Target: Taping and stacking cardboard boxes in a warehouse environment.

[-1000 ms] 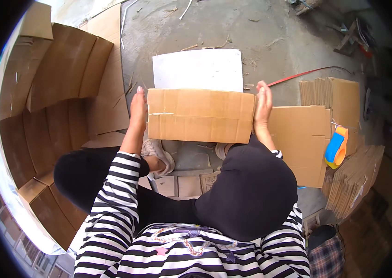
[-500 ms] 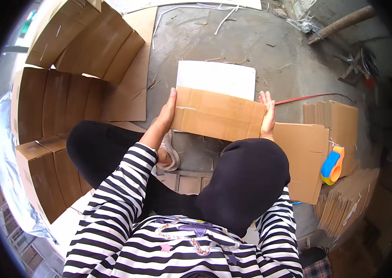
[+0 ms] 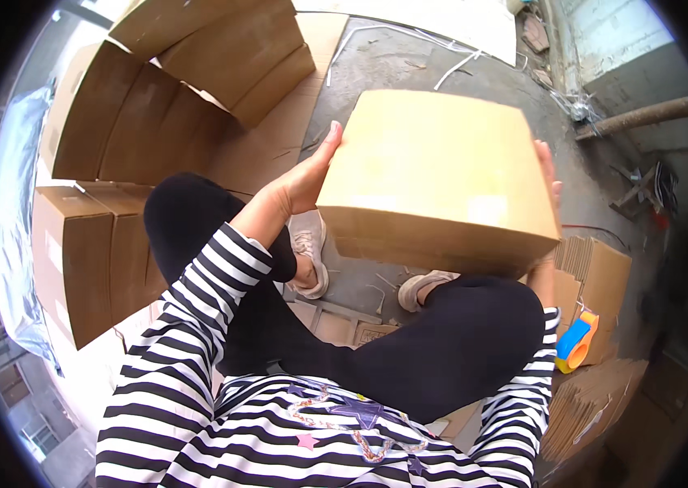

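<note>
A closed brown cardboard box [image 3: 437, 159] is held up in front of me, above my knees and the floor. My left hand [image 3: 311, 175] presses flat against its left side, thumb up along the edge. On the opposite side, my right hand [image 3: 549, 175] grips the box; only some of its fingers show past the edge, and the palm is hidden. The box is tilted, so its broad face and the narrower side toward me both show.
Stacked cardboard boxes [image 3: 140, 122] stand at my left. On the right are bundles of flat folded cardboard [image 3: 584, 415] and an orange and blue tape dispenser [image 3: 576, 343]. A wooden pole [image 3: 645, 116] juts in at the far right. White strips [image 3: 458, 69] lie on the concrete floor.
The box has been raised toward me and tipped, so its broad face now shows instead of mainly a narrow side. Both hands moved with it, and my view has shifted left.
</note>
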Action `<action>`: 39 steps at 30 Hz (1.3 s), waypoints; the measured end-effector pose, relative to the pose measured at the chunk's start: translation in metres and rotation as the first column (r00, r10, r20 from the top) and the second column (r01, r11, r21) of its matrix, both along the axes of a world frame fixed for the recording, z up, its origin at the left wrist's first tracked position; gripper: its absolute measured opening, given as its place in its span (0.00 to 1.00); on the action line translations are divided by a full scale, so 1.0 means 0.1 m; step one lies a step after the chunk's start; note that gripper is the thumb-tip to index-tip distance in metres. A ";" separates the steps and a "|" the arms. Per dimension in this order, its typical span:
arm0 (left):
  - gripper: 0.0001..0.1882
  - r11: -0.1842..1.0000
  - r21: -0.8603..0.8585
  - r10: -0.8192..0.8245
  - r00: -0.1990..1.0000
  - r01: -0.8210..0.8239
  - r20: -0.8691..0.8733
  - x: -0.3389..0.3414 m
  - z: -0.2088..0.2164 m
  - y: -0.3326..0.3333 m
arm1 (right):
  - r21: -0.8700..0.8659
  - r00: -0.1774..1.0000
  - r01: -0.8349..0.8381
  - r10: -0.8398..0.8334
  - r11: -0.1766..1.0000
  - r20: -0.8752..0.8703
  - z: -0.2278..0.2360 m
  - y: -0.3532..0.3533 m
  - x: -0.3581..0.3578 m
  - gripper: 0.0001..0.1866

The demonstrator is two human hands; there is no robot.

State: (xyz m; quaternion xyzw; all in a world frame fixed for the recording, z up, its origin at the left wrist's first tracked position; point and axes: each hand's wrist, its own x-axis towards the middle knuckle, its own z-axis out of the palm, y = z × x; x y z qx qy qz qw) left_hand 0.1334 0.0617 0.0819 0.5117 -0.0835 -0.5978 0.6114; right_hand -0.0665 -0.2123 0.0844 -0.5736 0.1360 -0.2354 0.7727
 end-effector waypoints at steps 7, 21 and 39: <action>0.36 0.853 -0.309 0.405 0.907 -0.421 -0.117 -0.16 1.10 0.46 | 0.435 0.753 -0.547 0.194 0.715 0.629 1.42 0.21 0.25 0.37; 0.34 0.422 -0.299 0.907 0.403 -0.856 0.125 0.08 0.96 2.48 | -0.705 0.957 -0.247 0.054 0.665 -0.284 1.40 1.11 0.21 0.29; 0.38 -0.010 0.270 0.556 0.219 -0.963 0.802 0.05 -2.52 3.32 | -0.552 0.811 -0.353 -0.047 0.755 -0.583 1.06 0.78 -0.02 0.26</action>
